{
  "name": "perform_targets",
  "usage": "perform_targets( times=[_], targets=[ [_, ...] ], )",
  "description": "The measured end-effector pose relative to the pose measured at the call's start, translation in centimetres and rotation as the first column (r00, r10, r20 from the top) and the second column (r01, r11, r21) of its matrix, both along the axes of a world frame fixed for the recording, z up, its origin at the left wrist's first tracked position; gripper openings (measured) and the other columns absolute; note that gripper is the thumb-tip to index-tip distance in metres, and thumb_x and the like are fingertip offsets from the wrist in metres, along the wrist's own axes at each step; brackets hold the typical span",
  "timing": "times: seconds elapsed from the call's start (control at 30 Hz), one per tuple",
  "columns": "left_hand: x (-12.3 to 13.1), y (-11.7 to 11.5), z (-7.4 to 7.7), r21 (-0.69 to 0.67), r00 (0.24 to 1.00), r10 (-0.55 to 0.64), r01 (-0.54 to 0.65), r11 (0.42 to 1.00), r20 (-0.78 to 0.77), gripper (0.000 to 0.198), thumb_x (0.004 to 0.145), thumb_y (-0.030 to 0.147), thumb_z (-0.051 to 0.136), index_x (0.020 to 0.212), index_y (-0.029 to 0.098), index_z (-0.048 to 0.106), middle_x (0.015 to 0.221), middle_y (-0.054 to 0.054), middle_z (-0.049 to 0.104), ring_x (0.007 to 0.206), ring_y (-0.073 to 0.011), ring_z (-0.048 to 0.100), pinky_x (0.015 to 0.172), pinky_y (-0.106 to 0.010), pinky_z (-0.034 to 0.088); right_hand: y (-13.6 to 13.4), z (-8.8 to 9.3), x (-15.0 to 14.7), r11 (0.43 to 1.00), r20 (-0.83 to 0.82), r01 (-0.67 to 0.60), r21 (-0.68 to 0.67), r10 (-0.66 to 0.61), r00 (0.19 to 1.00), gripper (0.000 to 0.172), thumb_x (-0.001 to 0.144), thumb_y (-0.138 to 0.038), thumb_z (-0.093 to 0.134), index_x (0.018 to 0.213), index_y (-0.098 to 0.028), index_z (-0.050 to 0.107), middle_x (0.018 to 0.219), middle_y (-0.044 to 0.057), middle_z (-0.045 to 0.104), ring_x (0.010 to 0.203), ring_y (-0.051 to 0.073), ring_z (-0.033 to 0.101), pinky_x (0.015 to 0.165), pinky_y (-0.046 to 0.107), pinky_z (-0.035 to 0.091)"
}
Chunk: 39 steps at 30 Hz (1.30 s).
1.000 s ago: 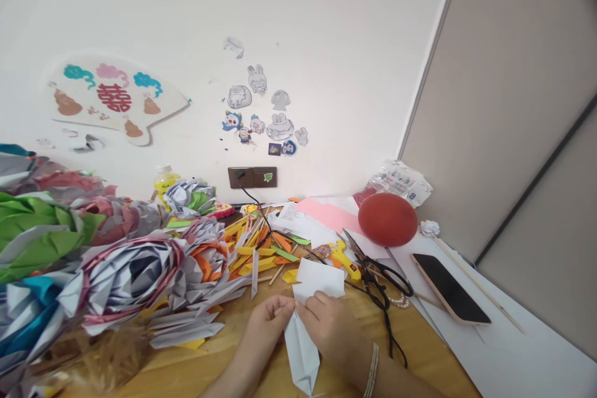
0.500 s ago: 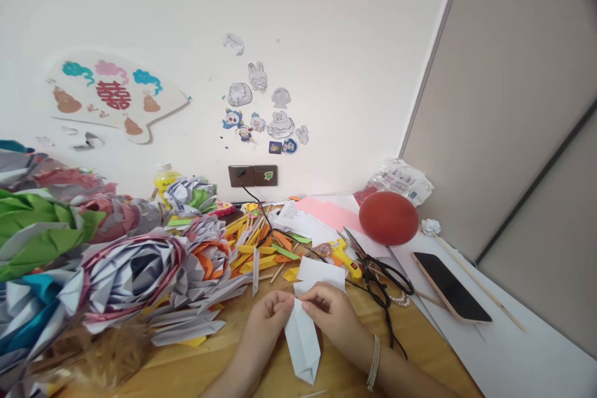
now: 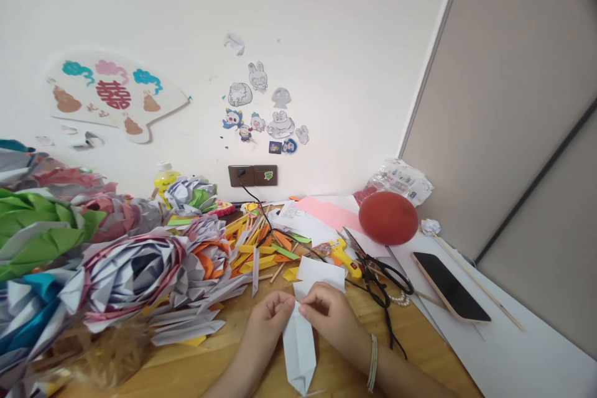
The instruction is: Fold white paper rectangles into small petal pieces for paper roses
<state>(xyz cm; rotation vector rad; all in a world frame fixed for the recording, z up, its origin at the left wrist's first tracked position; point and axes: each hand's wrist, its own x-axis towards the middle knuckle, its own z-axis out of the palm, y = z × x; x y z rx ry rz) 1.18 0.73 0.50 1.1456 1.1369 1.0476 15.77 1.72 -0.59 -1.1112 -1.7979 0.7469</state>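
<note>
A strip of folded white paper (image 3: 299, 348) hangs toward me, its far end pinched between both hands and its near end folded to a point. My left hand (image 3: 273, 317) is closed, thumb and forefinger gripping the strip's upper left edge. On the other edge, my right hand (image 3: 329, 314) pinches close beside the left thumb, and a beaded bracelet (image 3: 372, 363) circles that wrist. The fingers hide the strip's top end. Just beyond my hands lie white paper pieces (image 3: 321, 270) on the wooden table (image 3: 252, 379).
Paper flowers (image 3: 125, 273) crowd the left, with several folded strips (image 3: 261, 258) behind. Right of my hands are black scissors (image 3: 380, 273), a yellow glue gun (image 3: 345, 258) with its cord, a red balloon-like ball (image 3: 388, 217) and a phone (image 3: 451, 287).
The folded paper's lower end has swung slightly left and nearer to me. Both hands keep their pinch and have barely moved.
</note>
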Motion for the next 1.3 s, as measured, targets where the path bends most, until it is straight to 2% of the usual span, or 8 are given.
perform_targets(
  times=[0.1, 0.23, 0.57, 0.87, 0.97, 1.1, 1.23, 1.3],
  targets=[
    [0.2, -0.1, 0.2, 0.017, 1.0, -0.021, 0.021, 1.0, 0.002, 0.035, 0.062, 0.049, 0.062, 0.06, 0.016, 0.051, 0.049, 0.006, 0.046, 0.045, -0.0082, 0.039, 0.046, -0.019, 0.029, 0.3, 0.0, 0.0, 0.997, -0.063, 0.004, -0.073, -0.008, 0.998, 0.024, 0.073, -0.024, 0.056, 0.052, -0.017, 0.045, 0.055, -0.003, 0.045, 0.056, 0.011, 0.042, 0.053, 0.023, 0.034],
    [0.3, -0.2, 0.2, 0.002, 1.0, -0.025, 0.025, 1.0, -0.011, 0.036, 0.062, 0.049, 0.062, 0.061, 0.015, 0.051, 0.051, 0.006, 0.047, 0.046, -0.0085, 0.04, 0.046, -0.019, 0.029, 0.4, -0.1, -0.1, 0.995, -0.069, -0.009, -0.103, 0.002, 0.998, 0.023, 0.07, -0.022, 0.058, 0.053, -0.017, 0.043, 0.056, -0.004, 0.045, 0.056, 0.011, 0.042, 0.053, 0.022, 0.035],
    [0.3, 0.0, 0.1, 0.065, 0.996, -0.067, 0.071, 0.995, -0.057, 0.037, 0.062, 0.052, 0.06, 0.059, 0.017, 0.048, 0.052, 0.006, 0.044, 0.049, -0.0094, 0.037, 0.048, -0.02, 0.03, -0.6, 0.0, -0.3, 0.987, 0.146, 0.053, 0.149, -0.075, 0.986, 0.022, 0.076, -0.012, 0.052, 0.057, -0.018, 0.042, 0.062, -0.003, 0.044, 0.062, 0.012, 0.044, 0.056, 0.022, 0.033],
    [-0.1, 0.1, -0.1, 0.188, 0.983, 0.095, -0.065, 0.98, -0.159, 0.031, 0.068, 0.047, 0.055, 0.06, 0.018, 0.049, 0.051, 0.005, 0.044, 0.049, -0.0114, 0.041, 0.048, -0.021, 0.032, -0.6, 1.1, 0.5, 0.978, 0.445, -0.163, 0.129, 0.09, 0.891, 0.022, 0.086, -0.017, 0.042, 0.063, -0.017, 0.045, 0.064, -0.003, 0.048, 0.063, 0.012, 0.045, 0.057, 0.023, 0.032],
    [-0.6, 0.7, -0.1, 0.152, 0.98, 0.165, -0.148, 0.977, -0.108, 0.03, 0.064, 0.047, 0.058, 0.06, 0.018, 0.049, 0.05, 0.005, 0.047, 0.047, -0.0117, 0.043, 0.047, -0.021, 0.032, -0.5, 1.1, 0.6, 0.973, 0.407, -0.204, 0.105, 0.145, 0.902, 0.022, 0.082, -0.014, 0.044, 0.061, -0.017, 0.045, 0.061, -0.004, 0.046, 0.061, 0.011, 0.044, 0.056, 0.022, 0.032],
    [-1.0, 1.4, 0.1, 0.09, 0.985, 0.17, -0.169, 0.981, -0.009, 0.035, 0.058, 0.051, 0.062, 0.063, 0.018, 0.05, 0.049, 0.005, 0.051, 0.046, -0.0123, 0.046, 0.046, -0.022, 0.035, -0.2, 1.0, 0.7, 0.992, 0.239, -0.117, 0.037, 0.105, 0.965, 0.023, 0.083, -0.019, 0.044, 0.06, -0.017, 0.047, 0.061, -0.003, 0.048, 0.06, 0.011, 0.045, 0.056, 0.022, 0.033],
    [-1.4, 1.6, -0.3, 0.09, 0.958, 0.286, -0.286, 0.954, 0.016, 0.036, 0.059, 0.05, 0.063, 0.07, 0.018, 0.049, 0.05, 0.005, 0.053, 0.048, -0.0131, 0.049, 0.046, -0.022, 0.037, 0.1, 0.7, 0.9, 0.965, 0.02, -0.193, -0.176, 0.199, 0.98, 0.008, 0.076, -0.025, 0.054, 0.077, -0.017, 0.054, 0.062, -0.004, 0.052, 0.058, 0.011, 0.048, 0.054, 0.021, 0.035],
    [-1.6, 1.8, -0.7, 0.07, 0.935, 0.355, -0.355, 0.932, 0.014, 0.035, 0.063, 0.049, 0.061, 0.074, 0.018, 0.049, 0.051, 0.006, 0.053, 0.048, -0.0129, 0.049, 0.046, -0.022, 0.038, 0.3, 0.5, 0.8, 0.933, -0.086, -0.241, -0.267, 0.226, 0.97, 0.013, 0.071, -0.023, 0.058, 0.081, -0.018, 0.052, 0.061, -0.005, 0.052, 0.056, 0.011, 0.049, 0.053, 0.021, 0.036]
  ],
)
